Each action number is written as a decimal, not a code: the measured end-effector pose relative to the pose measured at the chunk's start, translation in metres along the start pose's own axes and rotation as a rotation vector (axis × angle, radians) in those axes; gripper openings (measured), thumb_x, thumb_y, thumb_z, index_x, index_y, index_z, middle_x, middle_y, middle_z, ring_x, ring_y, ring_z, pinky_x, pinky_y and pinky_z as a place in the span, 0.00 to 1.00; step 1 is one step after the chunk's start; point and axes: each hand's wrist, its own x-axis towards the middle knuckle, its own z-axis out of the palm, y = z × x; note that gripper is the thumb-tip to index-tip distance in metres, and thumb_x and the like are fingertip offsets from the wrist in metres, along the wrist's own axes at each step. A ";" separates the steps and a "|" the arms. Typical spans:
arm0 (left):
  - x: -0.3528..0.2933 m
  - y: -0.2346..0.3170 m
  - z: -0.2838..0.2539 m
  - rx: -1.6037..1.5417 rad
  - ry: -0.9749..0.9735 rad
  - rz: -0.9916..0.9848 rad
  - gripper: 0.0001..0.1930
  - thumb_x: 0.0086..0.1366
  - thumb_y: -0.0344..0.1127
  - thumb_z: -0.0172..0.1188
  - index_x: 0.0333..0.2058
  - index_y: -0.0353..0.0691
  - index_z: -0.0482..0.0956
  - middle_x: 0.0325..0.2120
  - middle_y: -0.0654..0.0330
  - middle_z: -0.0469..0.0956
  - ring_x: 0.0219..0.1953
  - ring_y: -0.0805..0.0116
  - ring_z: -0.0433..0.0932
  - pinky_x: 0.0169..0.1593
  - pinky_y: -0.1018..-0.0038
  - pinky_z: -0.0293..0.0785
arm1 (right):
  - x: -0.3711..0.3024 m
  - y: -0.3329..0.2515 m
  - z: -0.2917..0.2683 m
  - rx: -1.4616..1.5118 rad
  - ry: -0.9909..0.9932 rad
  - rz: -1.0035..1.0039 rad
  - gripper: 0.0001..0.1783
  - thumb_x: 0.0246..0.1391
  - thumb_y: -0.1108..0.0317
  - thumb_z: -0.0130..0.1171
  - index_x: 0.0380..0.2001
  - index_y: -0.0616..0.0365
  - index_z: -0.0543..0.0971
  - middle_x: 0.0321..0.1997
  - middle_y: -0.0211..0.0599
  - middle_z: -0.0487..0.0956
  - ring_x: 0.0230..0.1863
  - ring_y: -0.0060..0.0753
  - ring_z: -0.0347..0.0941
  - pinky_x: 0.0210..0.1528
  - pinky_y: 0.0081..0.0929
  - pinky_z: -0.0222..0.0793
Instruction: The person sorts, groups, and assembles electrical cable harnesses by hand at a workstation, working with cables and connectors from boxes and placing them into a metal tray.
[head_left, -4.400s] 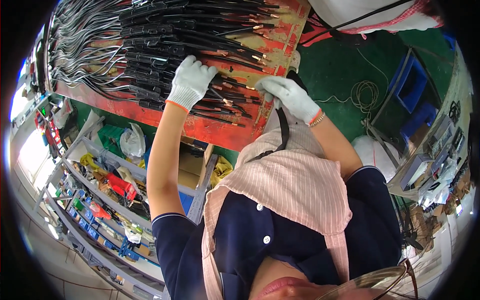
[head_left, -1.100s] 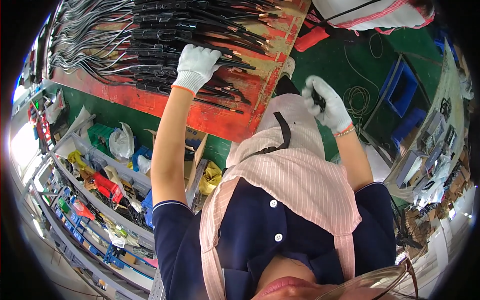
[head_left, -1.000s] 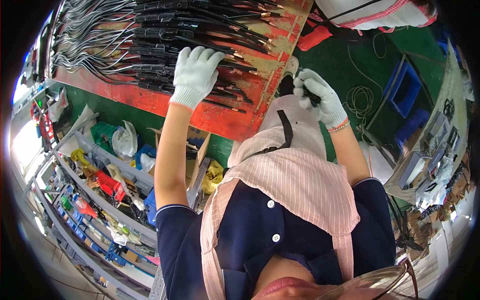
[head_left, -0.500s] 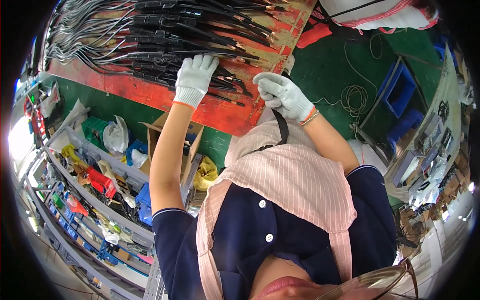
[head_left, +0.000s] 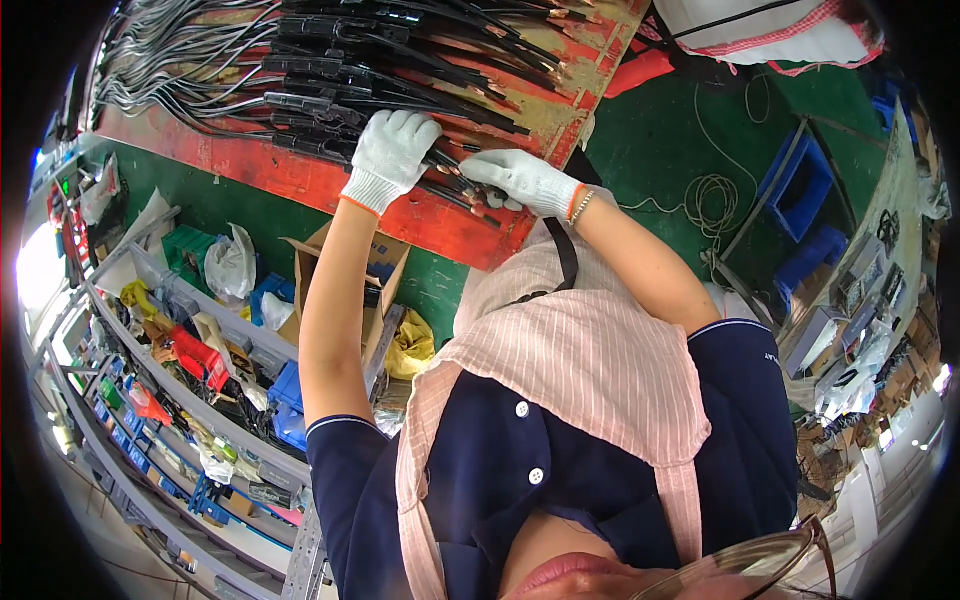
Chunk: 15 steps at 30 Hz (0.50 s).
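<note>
Black cables [head_left: 300, 105] with stripped copper ends lie in a dense row across the red work table [head_left: 300, 185]. My left hand [head_left: 393, 152], in a white knitted glove, is closed round some of the black cables at the near edge of the row. To its right, my right hand [head_left: 525, 183], gloved the same way, has its bent fingers round the cable ends [head_left: 475, 195] that stick out from there. Its thumb and the exact hold are partly hidden.
Grey wires [head_left: 170, 70] run off the table's left. An open cardboard box [head_left: 385, 265] and a grey shelf [head_left: 180, 290] with bins stand at the left. Over the green floor [head_left: 650, 150] lies a coiled cord [head_left: 710, 200]; a blue crate [head_left: 800, 185] is at the right.
My right hand has moved left from beyond the table edge onto the cable ends. My left hand stays on the cables, turned slightly.
</note>
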 end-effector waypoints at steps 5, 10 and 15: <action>0.005 0.004 -0.004 -0.001 0.007 -0.012 0.22 0.41 0.37 0.69 0.38 0.47 0.75 0.36 0.63 0.78 0.40 0.62 0.77 0.44 0.65 0.70 | 0.010 -0.013 -0.006 -0.047 -0.091 0.007 0.22 0.60 0.44 0.55 0.31 0.54 0.79 0.23 0.22 0.75 0.19 0.14 0.62 0.19 0.19 0.56; 0.000 0.003 0.000 -0.010 0.006 -0.018 0.20 0.41 0.37 0.68 0.37 0.49 0.76 0.34 0.64 0.77 0.39 0.64 0.76 0.43 0.65 0.69 | 0.010 -0.019 -0.001 -0.078 -0.088 0.102 0.22 0.59 0.45 0.57 0.29 0.53 0.79 0.23 0.21 0.73 0.19 0.14 0.62 0.19 0.18 0.55; 0.002 0.011 -0.004 0.015 -0.006 -0.063 0.21 0.40 0.37 0.68 0.37 0.49 0.76 0.34 0.64 0.79 0.37 0.62 0.77 0.42 0.65 0.69 | 0.014 -0.004 -0.001 -0.050 -0.082 0.058 0.20 0.57 0.46 0.58 0.26 0.52 0.78 0.22 0.21 0.71 0.19 0.14 0.61 0.19 0.18 0.55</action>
